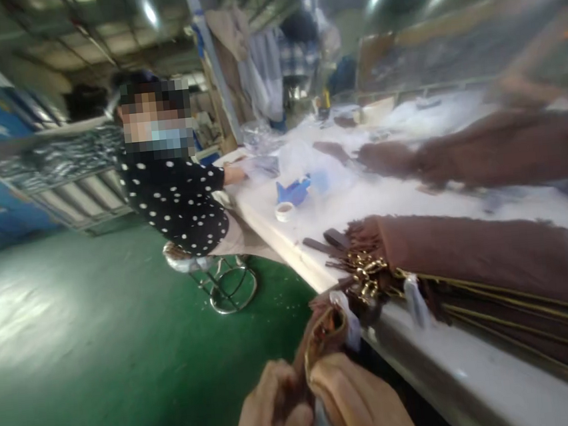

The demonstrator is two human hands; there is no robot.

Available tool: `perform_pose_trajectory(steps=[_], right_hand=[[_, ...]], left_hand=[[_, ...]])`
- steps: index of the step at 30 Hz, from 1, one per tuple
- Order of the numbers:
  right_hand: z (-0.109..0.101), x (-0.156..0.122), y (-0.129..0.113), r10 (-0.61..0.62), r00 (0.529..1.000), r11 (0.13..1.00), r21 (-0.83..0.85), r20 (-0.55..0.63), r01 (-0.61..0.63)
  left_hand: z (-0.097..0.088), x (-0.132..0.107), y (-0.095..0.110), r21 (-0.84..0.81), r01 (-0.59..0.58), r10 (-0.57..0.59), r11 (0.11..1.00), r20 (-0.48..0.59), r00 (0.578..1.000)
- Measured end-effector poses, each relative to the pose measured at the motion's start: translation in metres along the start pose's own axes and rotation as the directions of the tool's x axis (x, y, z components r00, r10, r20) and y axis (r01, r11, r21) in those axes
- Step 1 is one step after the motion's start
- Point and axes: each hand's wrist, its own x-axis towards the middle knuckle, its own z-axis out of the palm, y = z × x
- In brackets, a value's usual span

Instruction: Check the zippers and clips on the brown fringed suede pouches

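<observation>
At the bottom of the head view, my left hand (273, 411) and my right hand (359, 400) are side by side, fingers closed on a brown zip pouch (309, 341). One edge of its mouth is in each hand, and the mouth gapes at the far end, showing a reddish-brown inside. A strip of clear plastic (351, 324) hangs at that end. Much of the pouch lies hidden behind my fingers. Just beyond my right hand, a stack of similar brown pouches (468, 242) with gold zippers lies on the table, its gold clasps (368, 275) bunched at the near left end.
Along the white table (265, 225) are a roll of tape (284, 211), a blue object (293, 190), clear plastic bags and more brown pieces (499, 152). A co-worker in a dotted top (176, 196) sits on a metal stool (231, 288) at the left edge. Green floor (102, 364) lies left.
</observation>
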Motion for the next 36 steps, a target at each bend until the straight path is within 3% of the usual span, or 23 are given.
perform_pose_trajectory(steps=[1, 3, 4, 6, 7, 9, 12, 15, 17, 19, 22, 25, 28, 31, 36], right_hand=[[-0.003, 0.014, 0.007, -0.032, 0.999, 0.996, 0.086, 0.041, 0.028], [-0.013, 0.038, 0.021, -0.059, 0.989, 0.982, 0.184, 0.133, 0.034], [-0.019, 0.049, 0.028, -0.072, 0.982, 0.980, 0.196, 0.174, 0.037], [-0.033, 0.068, 0.040, -0.113, 0.963, 0.981, 0.179, 0.243, 0.070], [-0.040, 0.076, 0.044, -0.135, 0.954, 0.984, 0.153, 0.268, 0.096], [-0.053, 0.091, 0.050, -0.155, 0.941, 0.987, 0.077, 0.301, 0.138], [-0.066, 0.103, 0.053, -0.120, 0.944, 0.987, -0.069, 0.307, 0.148], [-0.068, 0.087, 0.050, -0.079, 0.946, 0.979, -0.156, 0.313, 0.133], [-0.064, 0.061, 0.046, -0.064, 0.934, 0.984, -0.136, 0.351, 0.118], [-0.058, 0.030, 0.040, -0.048, 0.916, 0.993, -0.076, 0.398, 0.085], [-0.049, -0.011, 0.031, -0.006, 0.893, 1.000, 0.017, 0.450, -0.002], [-0.040, -0.036, 0.026, 0.015, 0.868, 1.000, -0.008, 0.496, -0.013], [-0.038, -0.051, 0.022, -0.087, 0.864, 0.980, -0.115, 0.496, 0.165], [-0.043, -0.065, 0.016, -0.199, 0.842, 0.941, -0.142, 0.502, 0.308], [-0.051, -0.081, 0.009, -0.212, 0.779, 0.939, -0.097, 0.590, 0.329]], left_hand=[[-0.005, 0.006, 0.003, 0.032, -0.078, 0.081, 0.996, -0.106, 0.991], [-0.016, 0.029, 0.012, 0.164, -0.243, 0.282, 0.956, -0.291, 0.914], [-0.021, 0.042, 0.018, 0.253, -0.307, 0.376, 0.918, -0.301, 0.876], [-0.033, 0.070, 0.031, 0.413, -0.396, 0.490, 0.820, -0.148, 0.859], [-0.039, 0.083, 0.038, 0.476, -0.432, 0.503, 0.766, -0.025, 0.864], [-0.051, 0.104, 0.051, 0.592, -0.451, 0.501, 0.669, 0.090, 0.861], [-0.059, 0.120, 0.067, 0.746, -0.389, 0.534, 0.540, 0.053, 0.844], [-0.052, 0.115, 0.071, 0.812, -0.362, 0.489, 0.458, 0.110, 0.865], [-0.039, 0.100, 0.064, 0.769, -0.412, 0.441, 0.488, 0.189, 0.877], [-0.022, 0.081, 0.051, 0.675, -0.442, 0.389, 0.591, 0.242, 0.889], [0.003, 0.051, 0.032, 0.525, -0.388, 0.311, 0.758, 0.233, 0.921], [0.018, 0.031, 0.024, 0.408, -0.353, 0.261, 0.842, 0.264, 0.928], [0.024, 0.022, 0.025, 0.343, -0.341, 0.204, 0.875, 0.378, 0.903], [0.031, 0.017, 0.024, 0.264, -0.382, 0.254, 0.885, 0.413, 0.874], [0.045, 0.009, 0.009, 0.247, -0.456, 0.314, 0.855, 0.452, 0.835]])
